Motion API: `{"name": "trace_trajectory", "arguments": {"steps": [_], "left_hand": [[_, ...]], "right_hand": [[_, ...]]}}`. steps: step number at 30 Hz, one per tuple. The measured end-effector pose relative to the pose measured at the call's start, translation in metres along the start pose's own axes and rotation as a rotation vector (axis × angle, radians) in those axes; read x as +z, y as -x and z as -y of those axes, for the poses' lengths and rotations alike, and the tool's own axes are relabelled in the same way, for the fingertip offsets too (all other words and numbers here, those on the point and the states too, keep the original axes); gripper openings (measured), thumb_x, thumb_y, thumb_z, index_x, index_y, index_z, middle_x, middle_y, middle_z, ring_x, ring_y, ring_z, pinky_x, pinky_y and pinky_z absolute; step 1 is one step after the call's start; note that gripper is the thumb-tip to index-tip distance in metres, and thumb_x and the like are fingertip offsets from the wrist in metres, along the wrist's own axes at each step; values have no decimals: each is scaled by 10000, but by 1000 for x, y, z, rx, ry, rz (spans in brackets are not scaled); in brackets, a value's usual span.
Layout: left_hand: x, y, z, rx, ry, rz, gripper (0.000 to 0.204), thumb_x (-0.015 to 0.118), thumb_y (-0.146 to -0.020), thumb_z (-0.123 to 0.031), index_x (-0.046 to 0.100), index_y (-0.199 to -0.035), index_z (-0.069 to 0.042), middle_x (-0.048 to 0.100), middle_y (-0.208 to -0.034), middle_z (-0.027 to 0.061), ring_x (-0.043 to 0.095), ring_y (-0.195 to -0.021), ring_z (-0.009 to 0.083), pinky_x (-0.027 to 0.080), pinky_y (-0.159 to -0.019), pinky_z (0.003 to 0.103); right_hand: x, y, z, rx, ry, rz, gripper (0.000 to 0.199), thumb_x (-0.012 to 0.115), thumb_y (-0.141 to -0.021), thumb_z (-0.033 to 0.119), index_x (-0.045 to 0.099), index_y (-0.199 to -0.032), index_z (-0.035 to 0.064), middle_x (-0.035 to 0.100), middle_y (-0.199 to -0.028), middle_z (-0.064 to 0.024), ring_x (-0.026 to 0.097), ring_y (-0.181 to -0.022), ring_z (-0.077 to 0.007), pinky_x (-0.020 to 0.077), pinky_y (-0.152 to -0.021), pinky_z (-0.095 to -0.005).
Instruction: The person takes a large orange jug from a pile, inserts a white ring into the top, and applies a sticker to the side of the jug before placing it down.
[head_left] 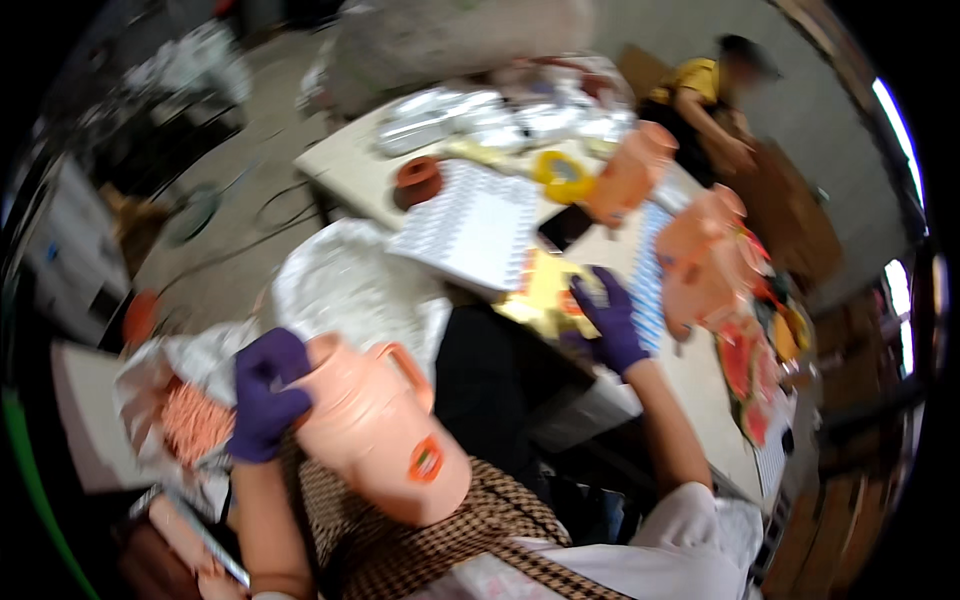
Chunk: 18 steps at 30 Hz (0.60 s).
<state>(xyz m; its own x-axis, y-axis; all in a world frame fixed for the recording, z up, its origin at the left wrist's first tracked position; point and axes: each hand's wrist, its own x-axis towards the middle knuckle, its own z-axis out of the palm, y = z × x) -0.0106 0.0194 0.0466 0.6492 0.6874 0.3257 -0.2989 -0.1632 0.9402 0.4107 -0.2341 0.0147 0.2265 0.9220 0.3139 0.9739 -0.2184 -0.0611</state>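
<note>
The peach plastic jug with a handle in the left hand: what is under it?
Under the peach plastic jug, gripped by the purple-gloved left hand, lies brown checked cloth on the person's lap. The jug covers whatever cloth is directly beneath, and its inside does not show.

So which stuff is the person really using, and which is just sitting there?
In use:
- left hand holding peach plastic jug
- right hand on yellow sticker sheet

Lying about:
- other peach jugs
- yellow tape roll
- brown tape roll
- white trays
</note>
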Motion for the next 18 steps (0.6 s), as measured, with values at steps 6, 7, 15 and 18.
{"name": "trace_trajectory", "arguments": {"steps": [6, 7, 15, 18], "left_hand": [[132, -49, -1, 159, 550, 472, 377, 897, -534, -90, 554, -689, -111, 580, -762, 18, 560, -773, 205, 487, -792, 347], [141, -50, -2, 202, 503, 480, 358, 875, -596, -85, 620, -846, -66, 624, -931, 68, 599, -911, 238, 492, -937, 386], [134, -10, 56, -7, 198, 165, 258, 702, -887, -128, 643, -1081, 32, 666, -1090, 125, 640, -1059, 221, 494, -973, 355], [93, 19, 73, -176, 113, -183, 114, 653, -902, -64, 655, -976, 23, 696, -941, 106, 669, -909, 197, 535, -882, 340]], "right_hand": [[-5, 65, 113, 46, -1433, 684, 883, 887, -751, 235, 412, -1474, 56, 575, -1372, -110, 554, -1246, -200, 445, -1065, -361], [-27, 78, 118, 132, -1474, 643, 826, 889, -747, 207, 460, -1437, 57, 633, -1293, -90, 598, -1183, -180, 485, -1024, -352], [-83, 240, -35, 1123, -840, -444, 432, 750, -845, 93, 606, -1248, 33, 698, -999, -90, 668, -980, -215, 540, -871, -337], [-25, 221, -118, 1002, -813, -729, 494, 763, -855, 115, 562, -1296, 23, 644, -1120, -104, 626, -1065, -209, 509, -917, -325]]}}
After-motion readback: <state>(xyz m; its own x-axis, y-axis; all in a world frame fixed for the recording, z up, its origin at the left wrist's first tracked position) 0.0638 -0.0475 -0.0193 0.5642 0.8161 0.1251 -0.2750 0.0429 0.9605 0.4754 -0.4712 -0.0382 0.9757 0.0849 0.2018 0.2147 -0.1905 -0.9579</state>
